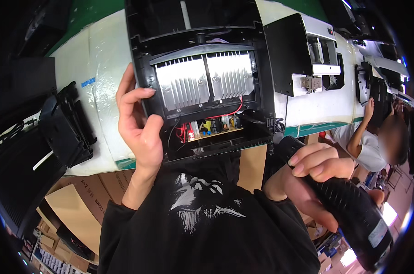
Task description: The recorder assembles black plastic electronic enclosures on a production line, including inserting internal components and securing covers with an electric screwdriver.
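Note:
In front of me lies an opened black appliance housing (261, 91) on the bench. Inside it, two silver finned heat sinks (184, 84) sit side by side. Below them is a small circuit board (216, 133) with red wires and several components. My left hand (140, 123) grips the housing's left edge, thumb toward the near corner and fingers along the side. My right hand (319, 176) is wrapped around a black electric screwdriver (353, 205) with a ribbed body. Its nose points up and left, near the housing's right front corner; no bit shows clearly.
A black and silver unit (287, 55) stands right of the housing on the white covered bench (106, 55). Black parts (67, 123) are at the left. Cardboard boxes (74, 205) sit below the bench edge. At far right, another person (362, 141) handles black parts.

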### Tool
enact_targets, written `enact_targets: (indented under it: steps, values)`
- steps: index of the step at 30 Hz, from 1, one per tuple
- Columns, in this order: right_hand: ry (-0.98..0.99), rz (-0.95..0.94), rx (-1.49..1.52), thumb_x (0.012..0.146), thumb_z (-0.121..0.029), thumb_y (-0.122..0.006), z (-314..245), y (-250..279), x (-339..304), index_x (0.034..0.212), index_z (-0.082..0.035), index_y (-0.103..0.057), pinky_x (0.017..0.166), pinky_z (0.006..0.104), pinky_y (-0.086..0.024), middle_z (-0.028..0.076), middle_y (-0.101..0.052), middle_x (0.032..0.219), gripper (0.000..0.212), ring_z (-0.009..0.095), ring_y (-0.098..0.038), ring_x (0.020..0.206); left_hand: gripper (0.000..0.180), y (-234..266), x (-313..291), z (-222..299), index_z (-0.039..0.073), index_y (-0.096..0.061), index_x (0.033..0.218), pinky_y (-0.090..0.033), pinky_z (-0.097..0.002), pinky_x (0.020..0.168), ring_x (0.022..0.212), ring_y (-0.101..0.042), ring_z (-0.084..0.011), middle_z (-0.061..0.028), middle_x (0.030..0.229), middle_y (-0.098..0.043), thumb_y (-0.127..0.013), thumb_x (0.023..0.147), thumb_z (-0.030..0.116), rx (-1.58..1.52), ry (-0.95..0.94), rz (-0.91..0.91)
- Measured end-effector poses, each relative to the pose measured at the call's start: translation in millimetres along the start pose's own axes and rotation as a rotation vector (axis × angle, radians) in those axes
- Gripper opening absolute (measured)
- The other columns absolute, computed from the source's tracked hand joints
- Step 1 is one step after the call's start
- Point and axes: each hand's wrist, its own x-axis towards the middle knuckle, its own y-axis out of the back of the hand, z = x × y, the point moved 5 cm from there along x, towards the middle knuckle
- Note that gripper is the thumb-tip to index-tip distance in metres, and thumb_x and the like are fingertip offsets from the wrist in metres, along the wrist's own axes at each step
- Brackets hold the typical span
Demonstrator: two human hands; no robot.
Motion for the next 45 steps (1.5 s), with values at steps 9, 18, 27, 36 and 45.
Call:
enact_targets:
  steps: [9, 18, 27, 36, 45]
  values:
    - [-0.170, 0.088, 0.009, 0.073, -0.054, -0.069, -50.6, 19.9, 19.5, 0.078, -0.006, -0.047, 0.050, 0.0252, -0.045, 0.005, -0.051, 0.064, 0.053, 0.019, -0.053, 0.051, 0.039, -1.3, 0.3, -0.4, 0.002, -0.055, 0.097, -0.021, -0.0392, 0.109, 0.132, -0.031, -0.0301, -0.0192, 0.139, -0.034, -0.041, 0.063, -0.011, 0.016, -0.012, 0.012]
    - [0.457, 0.649, -0.667, 0.074, -0.079, -0.037, -105.5, 156.3, 36.4, 0.074, -0.006, -0.045, 0.046, 0.0293, -0.035, 0.004, -0.046, 0.065, 0.074, 0.017, -0.041, 0.047, 0.041, -4.5, 1.3, 1.7, 0.002, -0.055, 0.096, -0.024, -0.0386, 0.107, 0.131, -0.033, -0.0314, -0.0200, 0.139, -0.033, -0.039, 0.060, -0.009, -0.017, 0.010, 0.009]
    - [0.311, 0.643, -0.490, 0.077, -0.080, -0.027, -36.3, 187.7, 32.9, 0.075, -0.002, -0.049, 0.048, 0.0317, -0.041, 0.009, -0.051, 0.065, 0.082, 0.021, -0.047, 0.049, 0.041, -0.1, 0.8, 3.5, 0.002, -0.054, 0.095, -0.023, -0.0402, 0.108, 0.131, -0.032, -0.0318, -0.0202, 0.140, -0.033, -0.039, 0.059, -0.009, 0.064, -0.005, 0.024]
    - [-0.052, 0.390, -0.193, 0.080, -0.072, -0.038, 7.0, 166.5, 87.7, 0.079, -0.004, -0.054, 0.050, 0.0302, -0.042, 0.010, -0.052, 0.059, 0.070, 0.020, -0.050, 0.050, 0.039, -2.3, 2.5, 3.3, 0.002, -0.054, 0.094, -0.025, -0.0387, 0.107, 0.131, -0.034, -0.0318, -0.0204, 0.140, -0.033, -0.040, 0.059, -0.009, 0.038, 0.010, 0.022]
    - [-0.136, 0.201, -0.502, 0.089, -0.028, -0.055, 71.6, 124.6, 147.5, 0.108, -0.004, -0.039, 0.038, 0.0286, -0.040, 0.011, -0.054, 0.061, 0.034, 0.018, -0.049, 0.041, 0.034, 0.9, -0.8, 1.3, 0.003, -0.054, 0.088, -0.024, -0.0380, 0.107, 0.131, -0.033, -0.0317, -0.0194, 0.139, -0.034, -0.040, 0.060, -0.011, 0.014, -0.015, 0.049]
